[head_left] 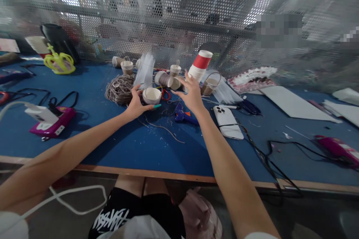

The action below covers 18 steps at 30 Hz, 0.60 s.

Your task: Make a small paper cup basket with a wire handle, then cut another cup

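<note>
Head view: left hand at handled cup, grip unclear; right hand spread-fingered before cup stack, base partly hidden.

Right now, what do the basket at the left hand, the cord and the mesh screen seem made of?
Basket: perhaps paper, its pale inside smooth and matt. Cord: likely textile fibre, dull and limply looped; cotton or synthetic is unclear. Mesh screen: probably metal, grey, slightly shiny, with evenly spaced holes.
</note>
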Each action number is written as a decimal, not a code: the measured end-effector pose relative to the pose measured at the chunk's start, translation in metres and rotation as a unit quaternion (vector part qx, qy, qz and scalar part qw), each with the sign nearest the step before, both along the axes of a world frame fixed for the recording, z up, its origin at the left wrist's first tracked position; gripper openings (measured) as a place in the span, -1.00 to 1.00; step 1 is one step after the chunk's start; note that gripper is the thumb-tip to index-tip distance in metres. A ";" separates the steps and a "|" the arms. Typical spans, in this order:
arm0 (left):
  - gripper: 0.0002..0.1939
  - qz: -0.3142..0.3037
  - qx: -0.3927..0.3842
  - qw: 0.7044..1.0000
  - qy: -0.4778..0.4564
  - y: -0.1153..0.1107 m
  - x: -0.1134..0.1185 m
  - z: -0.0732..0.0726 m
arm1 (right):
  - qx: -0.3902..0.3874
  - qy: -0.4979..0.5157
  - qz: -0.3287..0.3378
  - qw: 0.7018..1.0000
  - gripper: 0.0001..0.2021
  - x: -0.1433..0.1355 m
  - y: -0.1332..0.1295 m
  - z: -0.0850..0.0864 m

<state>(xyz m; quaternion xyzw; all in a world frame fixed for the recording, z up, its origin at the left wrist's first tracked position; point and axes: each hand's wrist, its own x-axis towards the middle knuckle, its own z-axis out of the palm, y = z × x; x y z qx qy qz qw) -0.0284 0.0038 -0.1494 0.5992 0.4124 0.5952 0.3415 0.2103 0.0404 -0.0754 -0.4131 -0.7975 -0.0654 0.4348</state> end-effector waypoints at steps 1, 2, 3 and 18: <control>0.07 -0.011 -0.013 1.000 -0.012 0.001 -0.002 0.001 | -0.018 0.002 -0.001 1.000 -0.83 -0.001 -0.002 0.001; 0.01 -0.025 -0.024 0.999 -0.021 0.002 -0.003 0.003 | -0.045 0.012 0.002 0.999 -0.78 -0.003 -0.005 0.002; -0.04 -0.042 -0.035 0.998 -0.027 0.003 -0.005 0.005 | -0.074 0.029 0.008 0.997 -0.72 -0.004 -0.007 0.003; -0.03 -0.146 -0.076 0.986 0.021 -0.008 -0.007 0.010 | -0.209 0.190 0.154 0.947 -0.27 -0.020 -0.023 0.010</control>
